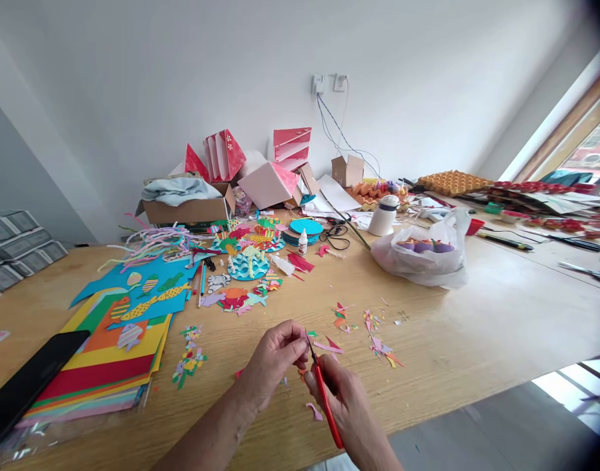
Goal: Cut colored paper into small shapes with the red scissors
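My right hand (341, 392) grips red-handled scissors (324, 392), whose dark blades point up toward my left hand. My left hand (275, 353) is pinched on a small scrap of coloured paper (305, 335) at the scissor tips. Both hands hover over the wooden table (476, 340) near its front edge. Small paper offcuts (378, 343) lie scattered just beyond the hands.
A stack of coloured paper sheets (108, 366) and a black phone (27, 383) lie at left. Cut-out fish sit on blue paper (142, 288). Further back are a glue bottle (302, 242), a white jar (383, 214), a plastic bag (427, 255), and cardboard boxes (192, 206).
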Action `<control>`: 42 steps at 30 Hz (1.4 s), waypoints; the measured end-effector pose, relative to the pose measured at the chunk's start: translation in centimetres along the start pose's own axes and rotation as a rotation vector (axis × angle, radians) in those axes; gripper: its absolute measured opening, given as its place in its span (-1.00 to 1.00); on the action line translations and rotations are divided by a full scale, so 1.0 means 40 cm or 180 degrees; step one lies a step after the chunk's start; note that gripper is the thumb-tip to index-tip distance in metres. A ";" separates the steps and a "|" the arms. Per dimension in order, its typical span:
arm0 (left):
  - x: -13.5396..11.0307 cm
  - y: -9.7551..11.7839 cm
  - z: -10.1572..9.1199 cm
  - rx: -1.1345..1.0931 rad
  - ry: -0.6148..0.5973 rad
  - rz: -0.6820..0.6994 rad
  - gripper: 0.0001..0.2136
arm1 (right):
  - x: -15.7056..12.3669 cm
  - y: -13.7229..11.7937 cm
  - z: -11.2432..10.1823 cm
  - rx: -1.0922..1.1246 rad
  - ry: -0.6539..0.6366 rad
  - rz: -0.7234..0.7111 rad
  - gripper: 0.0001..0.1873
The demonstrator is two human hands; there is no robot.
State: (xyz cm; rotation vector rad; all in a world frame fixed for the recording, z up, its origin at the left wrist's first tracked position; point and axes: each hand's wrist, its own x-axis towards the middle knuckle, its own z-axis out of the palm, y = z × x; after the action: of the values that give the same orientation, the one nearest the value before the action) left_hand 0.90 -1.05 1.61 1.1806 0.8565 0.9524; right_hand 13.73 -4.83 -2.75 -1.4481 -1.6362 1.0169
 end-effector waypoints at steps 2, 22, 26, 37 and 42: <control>0.001 -0.003 -0.002 0.0009 -0.0033 -0.0016 -0.91 | -0.001 0.003 0.000 -0.0085 0.0031 0.0014 -0.71; 0.002 0.005 -0.018 0.0121 0.0049 -0.0101 -0.88 | -0.001 0.009 -0.017 -0.0643 0.0073 -0.0018 -0.62; 0.003 0.004 -0.017 0.0024 0.0139 -0.0164 -0.87 | -0.002 0.010 -0.016 -0.0543 0.0039 0.0077 -0.63; -0.002 -0.007 -0.004 -0.0098 0.0035 -0.0062 -0.85 | -0.005 0.014 0.001 -0.0222 -0.0032 -0.0007 -0.74; -0.006 -0.005 0.003 -0.0171 -0.0002 -0.0075 -0.85 | -0.005 0.024 0.002 -0.0069 -0.0003 -0.0034 -0.73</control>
State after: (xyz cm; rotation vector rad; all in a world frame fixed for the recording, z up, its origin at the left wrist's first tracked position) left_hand 0.95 -1.35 1.44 1.1227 0.8376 0.9501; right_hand 14.08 -5.00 -3.64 -1.4515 -1.6588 0.9971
